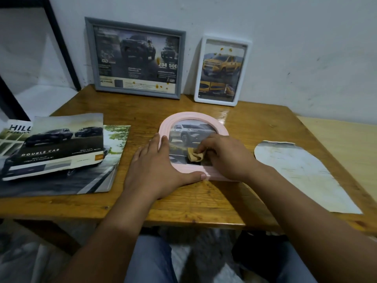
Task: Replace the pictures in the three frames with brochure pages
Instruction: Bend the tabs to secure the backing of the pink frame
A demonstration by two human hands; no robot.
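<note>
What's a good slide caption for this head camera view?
Left hand steadies the pink arched frame while right hand wipes its picture with a tan cloth.

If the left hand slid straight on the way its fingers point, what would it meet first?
The left hand lies flat against the pink arched frame, fingers aimed toward the wall. Bare wooden table lies ahead; the grey frame leaning on the wall would probably come first, though depth is unclear.
</note>
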